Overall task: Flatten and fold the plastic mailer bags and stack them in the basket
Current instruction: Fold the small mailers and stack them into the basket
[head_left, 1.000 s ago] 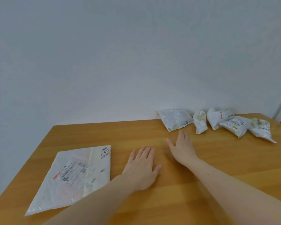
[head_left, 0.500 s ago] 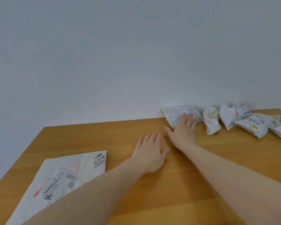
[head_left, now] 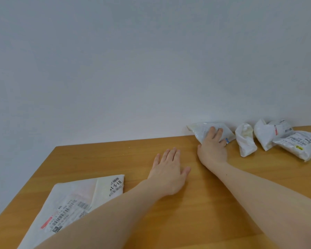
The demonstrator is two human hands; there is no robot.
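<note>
A crumpled white mailer bag (head_left: 199, 129) lies against the wall at the back of the wooden table (head_left: 115, 155). My right hand (head_left: 212, 148) reaches onto it, fingers curling over its top and thumb at its near corner. My left hand (head_left: 169, 168) lies flat and open on the bare wood, just left of the right hand. At the near left corner a flattened, partly folded white mailer (head_left: 75, 200) with shipping labels is partly covered by my left forearm. No basket is in view.
Three more crumpled white mailer bags sit in a row along the back right: a small one (head_left: 245, 139), one with a red-marked label (head_left: 269, 133), and one with a yellow sticker (head_left: 294, 144). A plain white wall rises directly behind the table.
My right hand moved forward from the bare table onto the crumpled bag and closed over it. My left hand slid a little forward. The view tilted up and right.
</note>
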